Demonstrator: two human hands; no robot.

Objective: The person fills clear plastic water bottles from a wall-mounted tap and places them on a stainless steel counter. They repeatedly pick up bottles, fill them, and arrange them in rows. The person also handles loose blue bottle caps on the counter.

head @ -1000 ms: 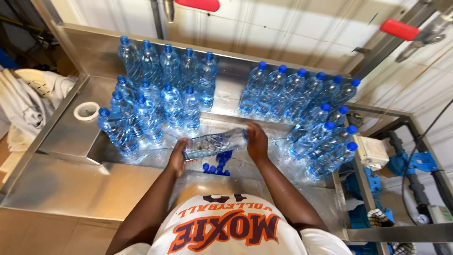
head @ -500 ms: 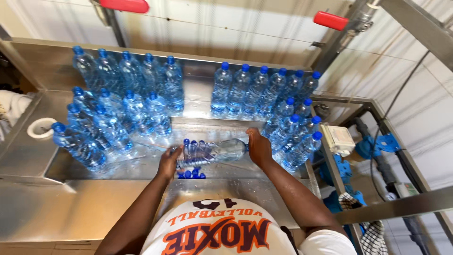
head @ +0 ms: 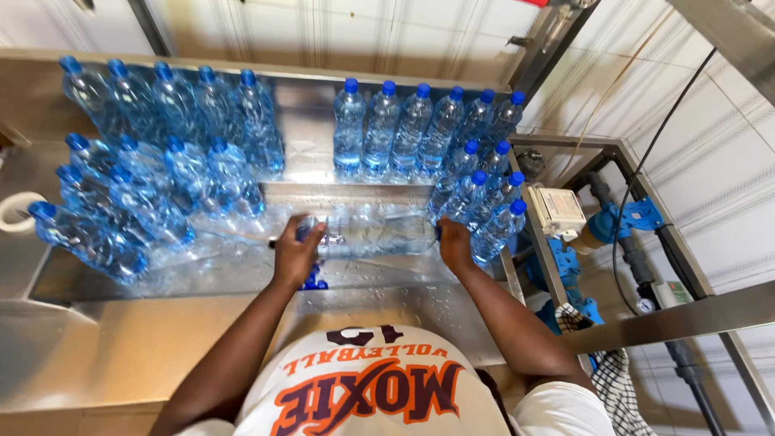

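A clear plastic water bottle (head: 375,232) lies on its side over the wet steel basin, held between both hands. My left hand (head: 295,254) grips its capped end, which is blurred. My right hand (head: 454,245) presses against its base end. Just under the left hand, several loose blue caps (head: 313,282) lie in the basin.
Several blue-capped water bottles stand upright at the left (head: 161,161) and at the back right (head: 420,129) of the steel table (head: 113,347). A roll of tape (head: 18,211) lies at the far left. Blue pipe fittings and a small white box (head: 561,211) sit at the right.
The view has shifted right. The bottle stays held sideways between both hands; its cap end now blurs under the left hand.
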